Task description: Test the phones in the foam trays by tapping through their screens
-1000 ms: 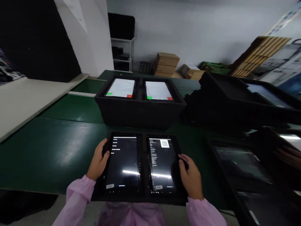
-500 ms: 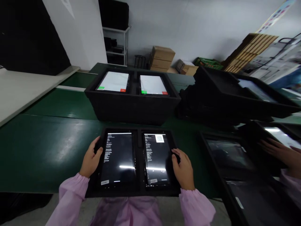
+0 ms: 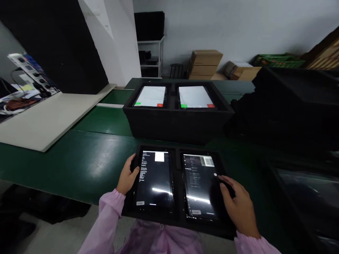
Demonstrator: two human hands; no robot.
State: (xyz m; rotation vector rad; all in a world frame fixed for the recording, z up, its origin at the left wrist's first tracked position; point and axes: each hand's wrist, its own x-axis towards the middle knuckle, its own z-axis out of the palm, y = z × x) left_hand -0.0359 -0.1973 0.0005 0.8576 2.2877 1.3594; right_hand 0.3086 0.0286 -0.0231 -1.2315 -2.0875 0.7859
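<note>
The left tablet (image 3: 155, 181) has just gained a white square on its screen, while the right tablet (image 3: 200, 188) now shows two pages blended, apparently mid-change. Both lie in the tray (image 3: 178, 173), between the hands. The left hand (image 3: 128, 179) rests at the tray's left rim, grip unclear; the right hand (image 3: 239, 208), thumb and fingers slightly parted, reaches over its right side to the right tablet's edge

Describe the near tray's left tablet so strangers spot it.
On the green table, find the black tray by the left hand. The tablet fills its left compartment. Its screen is dark, unlike the far white pair's, and its text sharper than its right neighbour's.
</note>
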